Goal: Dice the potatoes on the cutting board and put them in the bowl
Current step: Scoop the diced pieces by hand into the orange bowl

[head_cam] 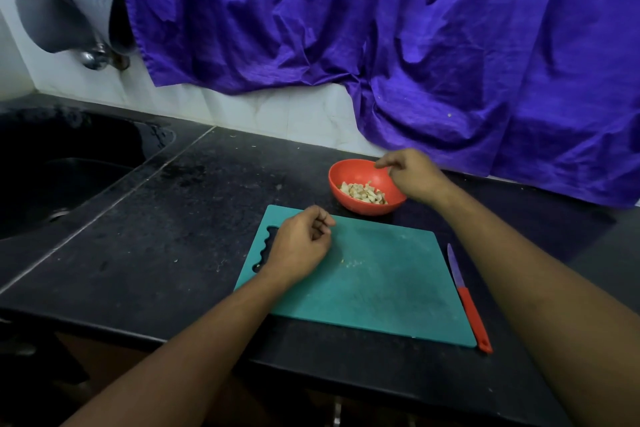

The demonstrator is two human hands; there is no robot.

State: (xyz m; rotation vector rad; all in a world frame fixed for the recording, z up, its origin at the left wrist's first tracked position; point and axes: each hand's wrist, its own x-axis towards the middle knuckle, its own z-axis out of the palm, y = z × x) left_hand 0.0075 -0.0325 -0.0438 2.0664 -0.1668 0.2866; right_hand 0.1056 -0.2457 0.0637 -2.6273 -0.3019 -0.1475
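Diced potato (363,192): pale cubes heaped in the bottom of the red bowl (360,209), which stands just beyond the far edge of the teal cutting board (381,288), close enough that cut pieces need only a short carry. My right hand (412,177) hangs over the bowl's right rim, beyond the board's far right corner; its fingers droop loosely downward and I see nothing in them, a posture I read as dropping off a handful. My left hand (299,246) rests on the board's left part beside the handle cut-out, fingers loosely curled and holding nothing, probably steadying the board. On the board itself only a few small potato scraps (351,263) show near its middle; no whole potato is visible, so I judge the task nearly complete. The red-handled knife (467,298) lies on the dark surface (194,218) along the board's right edge, set aside but within reach. Left of the board, well apart, is the black sink (69,177).
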